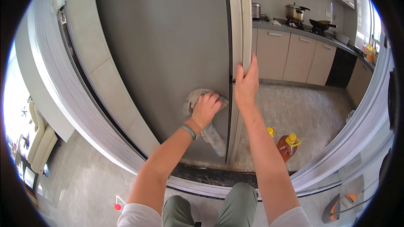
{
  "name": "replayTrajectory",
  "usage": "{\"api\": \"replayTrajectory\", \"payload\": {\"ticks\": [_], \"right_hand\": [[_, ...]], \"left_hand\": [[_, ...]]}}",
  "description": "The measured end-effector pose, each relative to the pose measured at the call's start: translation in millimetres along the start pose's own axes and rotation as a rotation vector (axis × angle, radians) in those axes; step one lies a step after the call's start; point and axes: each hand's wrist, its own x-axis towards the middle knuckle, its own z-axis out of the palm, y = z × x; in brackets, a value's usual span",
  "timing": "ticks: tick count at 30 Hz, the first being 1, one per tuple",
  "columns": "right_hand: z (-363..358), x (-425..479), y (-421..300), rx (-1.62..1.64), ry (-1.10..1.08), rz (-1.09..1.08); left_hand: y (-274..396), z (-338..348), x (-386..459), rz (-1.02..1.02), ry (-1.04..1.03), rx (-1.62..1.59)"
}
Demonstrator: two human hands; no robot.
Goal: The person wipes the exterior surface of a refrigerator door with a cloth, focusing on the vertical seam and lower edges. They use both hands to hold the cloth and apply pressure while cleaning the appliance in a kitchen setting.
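The grey side panel of a refrigerator [167, 37] stands before me. My left hand [206, 107], with a bracelet [188, 131] at its wrist, presses a crumpled light cloth [196, 96] against the lower part of that panel, near its front edge. One end of the cloth hangs down below the hand. With its fingers around the edge of the pale refrigerator door [240, 31], my right hand [247, 85] grips the door near its lower end. The palm and part of the fingers are hidden.
Yellow-capped oil bottles [287, 146] stand on the kitchen floor, right of my right forearm. A dark threshold [214, 176] crosses the doorway by my knees. Behind are lower cabinets [273, 53] and a pressure cooker [295, 12]. A broom and dustpan [333, 211] lie lower right.
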Motion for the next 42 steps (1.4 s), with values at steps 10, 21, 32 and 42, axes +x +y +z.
{"api": "replayTrajectory", "payload": {"ticks": [10, 21, 32, 42], "right_hand": [[-1.1, -2.3, 1.6, -0.069, -0.025, 0.105], [2.3, -3.2, -0.3, -0.052, -0.024, 0.07], [1.8, -3.5, 4.1, -0.05, -0.022, 0.082], [-2.6, -4.7, -9.3, -0.038, -0.035, 0.084]], "left_hand": [[-64.2, -67.1, 135.6, -0.261, 0.411, 0.094], [-32.3, -4.2, -26.9, -0.088, -0.001, 0.058], [-140.3, -116.2, 147.9, -0.277, 0.508, 0.286], [-56.8, -23.4, -38.8, -0.164, 0.018, 0.158]]}}
